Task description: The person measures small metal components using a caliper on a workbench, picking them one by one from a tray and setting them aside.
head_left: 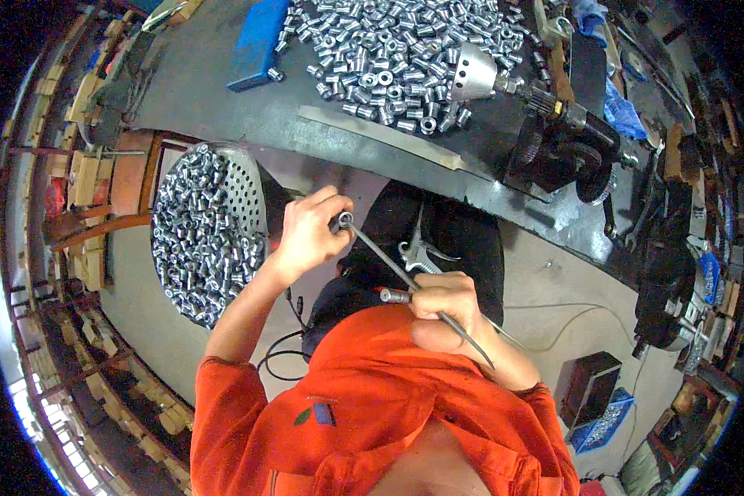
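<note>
Silvery metal fittings point(202, 248) lie in a perforated bin point(245, 188), left of the grey rod point(381, 253). I see the left hand point(316, 227) grasping one fitting point(345, 219) at the rod's upper end; near its middle, a second fitting point(395, 295) protrudes from the right hand point(446, 304), clenched around the rod.

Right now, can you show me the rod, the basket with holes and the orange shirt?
Rod point(384, 257): head view, on its bare shaft between the two hands.
Basket point(246, 195): head view, on its wall with holes.
Shirt point(368, 397): head view, on its front.
</note>
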Motion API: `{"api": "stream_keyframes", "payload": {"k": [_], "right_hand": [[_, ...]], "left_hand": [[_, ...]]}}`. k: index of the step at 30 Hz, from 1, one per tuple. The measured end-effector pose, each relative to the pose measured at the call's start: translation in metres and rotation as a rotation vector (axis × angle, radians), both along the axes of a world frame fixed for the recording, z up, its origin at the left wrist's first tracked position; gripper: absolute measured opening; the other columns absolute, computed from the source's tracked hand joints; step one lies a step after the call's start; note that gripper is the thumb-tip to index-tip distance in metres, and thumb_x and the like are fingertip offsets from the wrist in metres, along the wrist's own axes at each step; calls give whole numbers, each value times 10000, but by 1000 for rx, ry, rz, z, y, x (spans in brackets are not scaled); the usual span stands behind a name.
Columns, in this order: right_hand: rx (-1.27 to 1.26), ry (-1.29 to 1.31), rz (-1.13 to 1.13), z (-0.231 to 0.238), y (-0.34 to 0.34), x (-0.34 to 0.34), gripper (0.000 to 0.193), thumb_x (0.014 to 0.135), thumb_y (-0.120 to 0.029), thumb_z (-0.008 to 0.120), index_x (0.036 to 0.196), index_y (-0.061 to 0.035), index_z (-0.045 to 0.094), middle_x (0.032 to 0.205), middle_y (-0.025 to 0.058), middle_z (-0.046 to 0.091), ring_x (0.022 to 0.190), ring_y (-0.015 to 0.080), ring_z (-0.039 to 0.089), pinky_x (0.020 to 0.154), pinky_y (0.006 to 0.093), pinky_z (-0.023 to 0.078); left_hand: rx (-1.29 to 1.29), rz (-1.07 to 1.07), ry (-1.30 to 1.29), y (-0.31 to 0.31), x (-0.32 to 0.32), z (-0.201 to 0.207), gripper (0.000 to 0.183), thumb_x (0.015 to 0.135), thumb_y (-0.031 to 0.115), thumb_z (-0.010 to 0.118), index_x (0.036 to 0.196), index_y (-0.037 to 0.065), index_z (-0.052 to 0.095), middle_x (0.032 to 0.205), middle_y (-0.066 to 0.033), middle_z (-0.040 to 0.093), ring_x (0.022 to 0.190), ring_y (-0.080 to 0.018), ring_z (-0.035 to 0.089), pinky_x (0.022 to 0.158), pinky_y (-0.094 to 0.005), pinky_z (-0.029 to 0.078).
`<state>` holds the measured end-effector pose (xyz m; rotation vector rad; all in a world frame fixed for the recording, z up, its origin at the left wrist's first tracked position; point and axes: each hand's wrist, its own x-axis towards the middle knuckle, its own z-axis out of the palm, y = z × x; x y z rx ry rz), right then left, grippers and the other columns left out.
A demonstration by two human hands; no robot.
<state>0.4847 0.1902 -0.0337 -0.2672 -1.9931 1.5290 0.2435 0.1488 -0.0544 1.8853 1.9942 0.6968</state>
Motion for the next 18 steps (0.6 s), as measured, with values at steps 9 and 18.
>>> {"api": "stream_keyframes", "payload": {"k": [9, 18], "right_hand": [[-27, -188, -50, -28, 3, -26, 253, 627, -99, 635, 594, -50, 389, 590, 107, 427, 506, 281, 458, 466, 368, 332], [313, 64, -391, -9, 8, 2, 290, 544, -31, 592, 511, -90, 309, 519, 51, 343, 395, 216, 384, 359, 327, 276]], "left_hand": [[115, -280, 19, 7, 17, -2, 326, 530, 64, 685, 837, 80, 577, 752, -79, 510, 628, -296, 565, 523, -388, 447], [210, -151, 232, 91, -6, 8, 253, 622, 138, 674, 869, 104, 631, 779, -96, 564, 706, -310, 600, 611, -423, 484]]}}
